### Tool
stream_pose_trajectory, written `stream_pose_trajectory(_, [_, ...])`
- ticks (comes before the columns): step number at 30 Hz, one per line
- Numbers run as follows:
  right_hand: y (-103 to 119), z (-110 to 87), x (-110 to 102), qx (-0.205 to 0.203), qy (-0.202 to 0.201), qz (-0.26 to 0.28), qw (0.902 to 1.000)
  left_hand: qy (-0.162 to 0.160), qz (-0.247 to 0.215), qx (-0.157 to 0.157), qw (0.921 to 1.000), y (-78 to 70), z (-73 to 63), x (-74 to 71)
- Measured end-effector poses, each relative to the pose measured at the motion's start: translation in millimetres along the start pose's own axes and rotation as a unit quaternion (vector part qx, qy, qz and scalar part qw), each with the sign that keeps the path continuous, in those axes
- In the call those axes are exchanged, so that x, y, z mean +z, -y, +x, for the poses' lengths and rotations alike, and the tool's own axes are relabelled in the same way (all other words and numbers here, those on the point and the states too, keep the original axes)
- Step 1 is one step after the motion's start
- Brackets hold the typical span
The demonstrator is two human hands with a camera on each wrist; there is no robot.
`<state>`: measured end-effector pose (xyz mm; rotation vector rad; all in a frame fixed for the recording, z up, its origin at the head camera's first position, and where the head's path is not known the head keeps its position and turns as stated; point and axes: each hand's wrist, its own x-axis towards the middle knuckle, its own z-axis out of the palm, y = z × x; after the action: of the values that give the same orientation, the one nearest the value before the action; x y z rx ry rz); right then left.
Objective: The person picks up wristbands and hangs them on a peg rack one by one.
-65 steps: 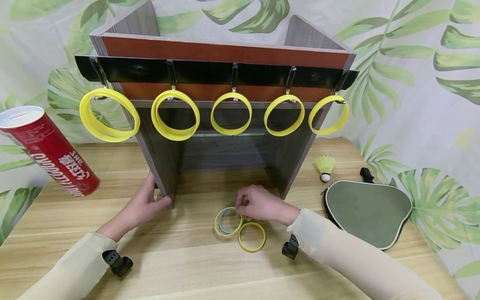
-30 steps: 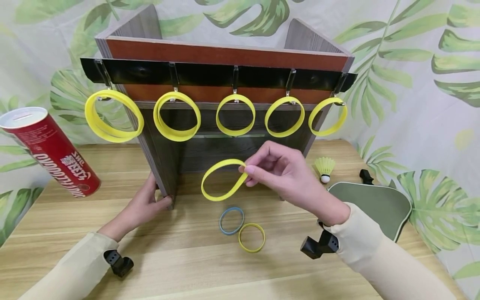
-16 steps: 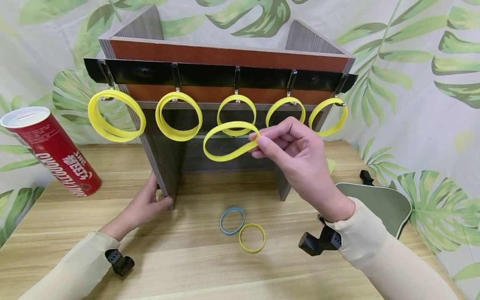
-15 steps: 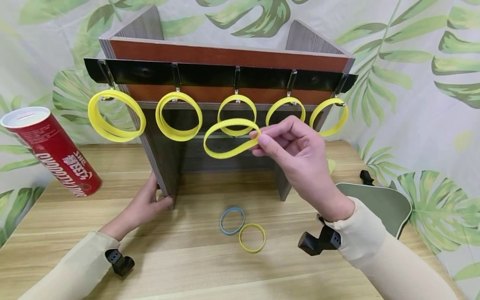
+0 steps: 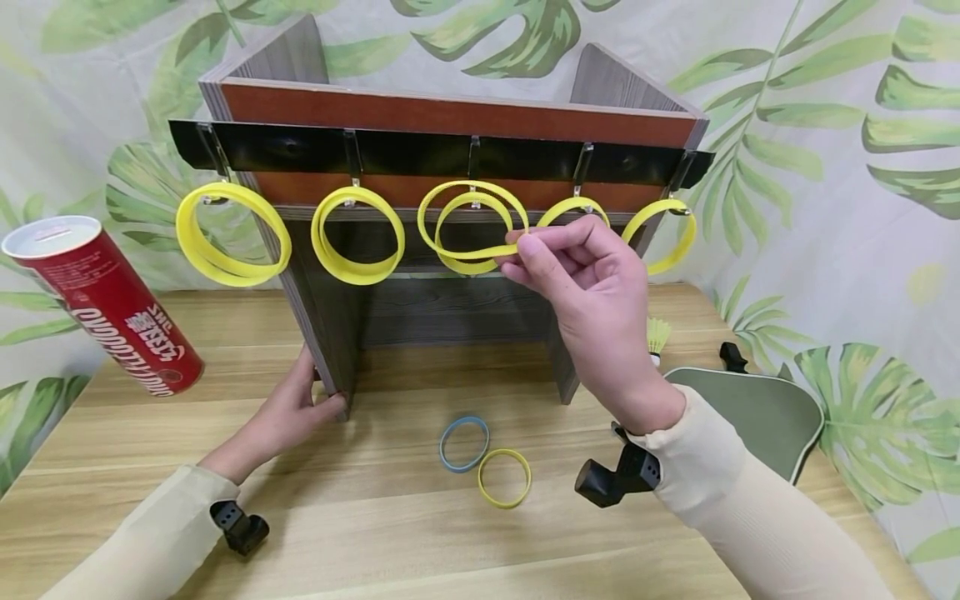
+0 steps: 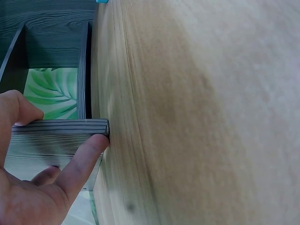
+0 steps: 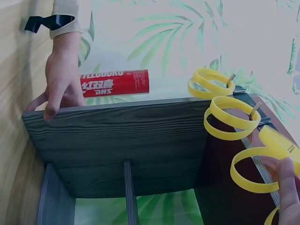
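Observation:
My right hand (image 5: 600, 300) pinches a yellow silicone wristband (image 5: 480, 253) between thumb and fingertips. It is held up at the middle hook, overlapping the yellow band (image 5: 472, 269) hanging there. Several hooks line a black strip (image 5: 300, 147) across the front of a grey wooden shelf (image 5: 465, 112), each carrying yellow bands. Low on the shelf's left side panel (image 6: 61, 126), my left hand (image 5: 288, 408) grips the front edge, thumb and fingers on opposite faces. A blue wristband (image 5: 442, 454) and another yellow wristband (image 5: 528, 479) lie side by side on the table below.
A red can (image 5: 120, 317) with a white lid stands at the left. On the right lie a yellow shuttlecock (image 5: 658, 335), partly behind my right wrist, and a green zipped case (image 5: 757, 417). A leaf-patterned cloth (image 5: 825, 208) covers the wall behind.
My right hand has picked the yellow wristband off the table, away from the blue one, and raised it to the middle hook. The left hand keeps its hold on the panel.

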<state>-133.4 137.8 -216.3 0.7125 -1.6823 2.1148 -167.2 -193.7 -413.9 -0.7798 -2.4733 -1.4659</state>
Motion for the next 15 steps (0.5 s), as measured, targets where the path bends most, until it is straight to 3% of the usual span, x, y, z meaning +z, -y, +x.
stream_pose_trajectory(15, [-8.9, -1.0, -0.6, 0.032, -0.010, -0.036, 0.9988, -0.005, -0.006, 0.010, 0.9999, -1.3, 0.1, 1.2])
